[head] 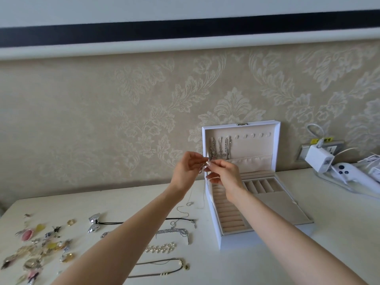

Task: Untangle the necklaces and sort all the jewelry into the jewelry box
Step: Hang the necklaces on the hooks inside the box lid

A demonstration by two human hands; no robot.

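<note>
I pinch a thin silver chain (203, 194) between the fingers of my left hand (186, 171) and my right hand (224, 173), raised in front of the open jewelry box (275, 128). Its slack trails down to the table (308, 254). It looks light, limp and easily kinked, so I judge it best held near the clasp. In the lid, three necklaces (220, 148) hang from hooks; the ring rolls (228, 212) below look empty.

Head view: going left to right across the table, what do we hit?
Loose jewelry pile → silver bow pendant → pearl bracelet → open jewelry box → white charger → white controller.
</note>
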